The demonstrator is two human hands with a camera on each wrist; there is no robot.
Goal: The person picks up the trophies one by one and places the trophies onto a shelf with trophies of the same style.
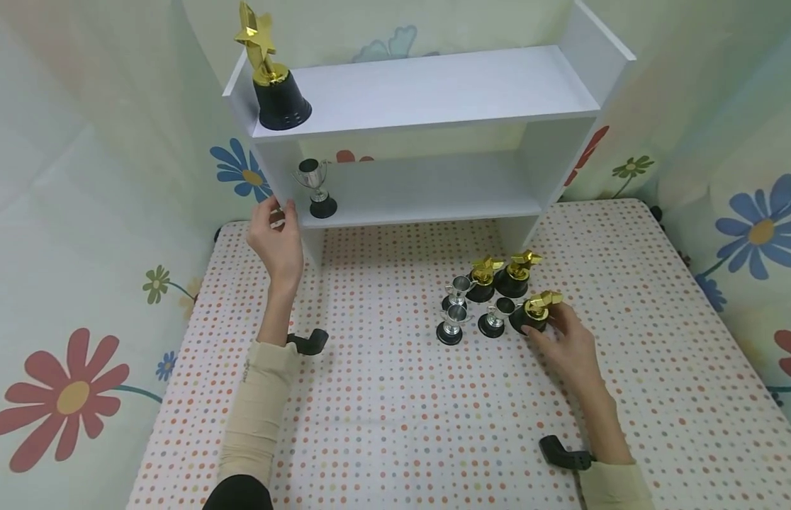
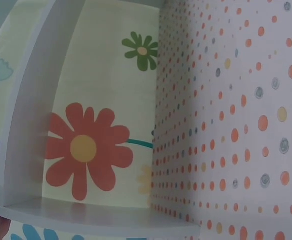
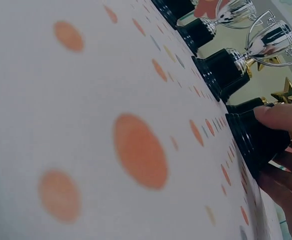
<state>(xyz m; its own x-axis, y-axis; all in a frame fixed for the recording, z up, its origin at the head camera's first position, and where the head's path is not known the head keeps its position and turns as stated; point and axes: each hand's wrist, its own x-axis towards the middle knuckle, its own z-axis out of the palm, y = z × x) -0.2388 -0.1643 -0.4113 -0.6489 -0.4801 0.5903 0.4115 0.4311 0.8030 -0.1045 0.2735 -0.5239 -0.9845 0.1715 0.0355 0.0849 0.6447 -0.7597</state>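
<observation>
My right hand grips a small gold star trophy by its black base, thumb on the near side. In the right wrist view the thumb and fingers hold that black base low at the tabletop. Beside it stand several small trophies: silver cups with black bases and gold star ones. My left hand is at the left side panel of the white shelf, fingers loosely bent; whether they touch it I cannot tell. Only a bit of that hand shows in the left wrist view.
A large gold star trophy stands at the left of the top shelf board. Below it, a silver cup trophy stands at the left of the middle board. A dotted cloth covers the table; flowered curtains surround it.
</observation>
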